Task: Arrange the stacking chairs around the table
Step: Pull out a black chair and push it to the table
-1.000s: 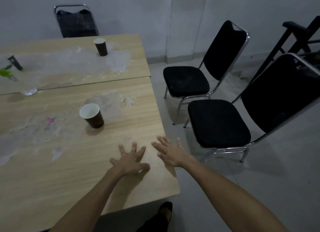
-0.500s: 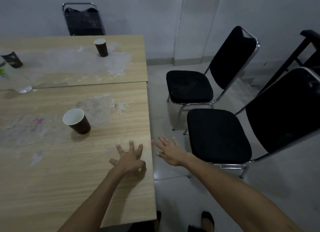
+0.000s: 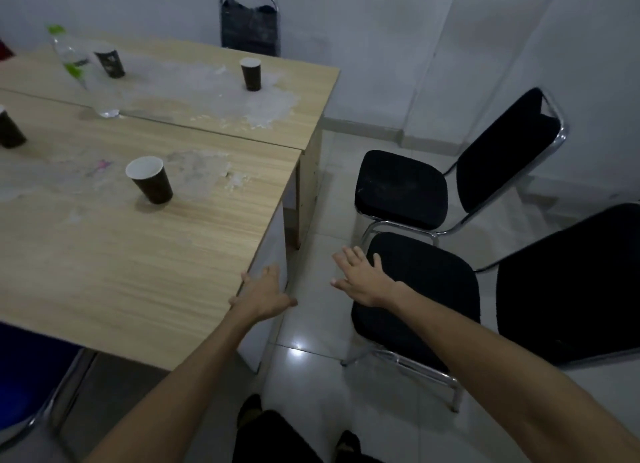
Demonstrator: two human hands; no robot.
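Two wooden tables (image 3: 138, 255) stand pushed together on the left. A black stacking chair (image 3: 429, 303) with a chrome frame stands just right of the near table's end. A second black chair (image 3: 401, 185) is behind it, and a third (image 3: 249, 30) is at the far side by the wall. My left hand (image 3: 265, 293) hangs over the near table's right edge, fingers relaxed, holding nothing. My right hand (image 3: 360, 277) is spread open above the floor, reaching the front edge of the near chair's seat. A blue chair seat (image 3: 27, 376) shows at bottom left.
Several dark paper cups (image 3: 150, 180) and a plastic bottle (image 3: 83, 71) stand on the tables, which carry white stains. A tiled floor gap (image 3: 311, 289) runs between table and chairs. My feet (image 3: 249, 410) are at the bottom. The wall is close behind the chairs.
The view swung so the table now sits further left. My left hand slid from the tabletop to its right edge, and my right hand moved off the table towards the near chair's seat.
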